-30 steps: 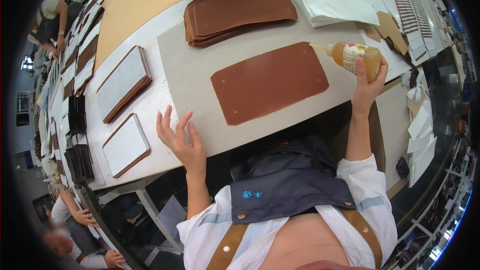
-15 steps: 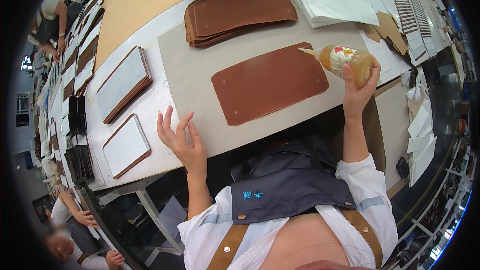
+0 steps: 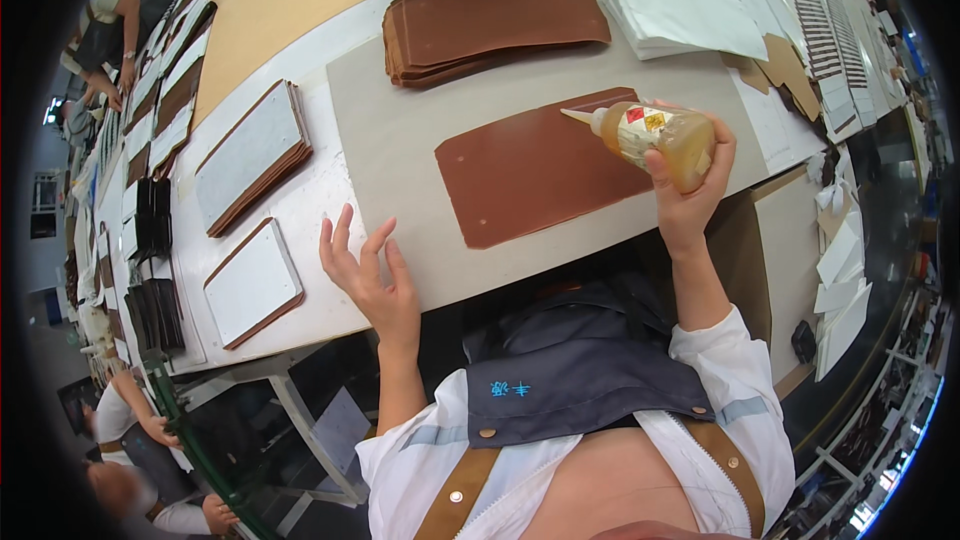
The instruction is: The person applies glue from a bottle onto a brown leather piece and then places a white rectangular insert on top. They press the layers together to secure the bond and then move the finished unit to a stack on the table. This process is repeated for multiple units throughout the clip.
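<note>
A brown leather panel (image 3: 535, 175) with cut corners lies flat on the grey work mat (image 3: 400, 150). My right hand (image 3: 695, 185) grips a clear squeeze bottle of amber glue (image 3: 660, 140), tilted so its pale nozzle points left over the panel's far edge. A darker, shiny streak runs along that edge, right of the nozzle tip. The bottle and hand cover the panel's right end. Left of the panel, my left hand (image 3: 370, 275) hovers by the mat's near left part with fingers apart, holding nothing.
A stack of brown leather panels (image 3: 500, 20) lies behind the mat's middle, white sheets (image 3: 685, 20) to its right. White-topped brown pieces (image 3: 250, 160) are stacked at left, with another white-topped piece (image 3: 255, 285) nearer. Other people work at the far left and lower left.
My right hand has moved the glue bottle left along the panel's far edge, and a shiny streak shows behind the nozzle. My left hand stays nearly in place, open.
</note>
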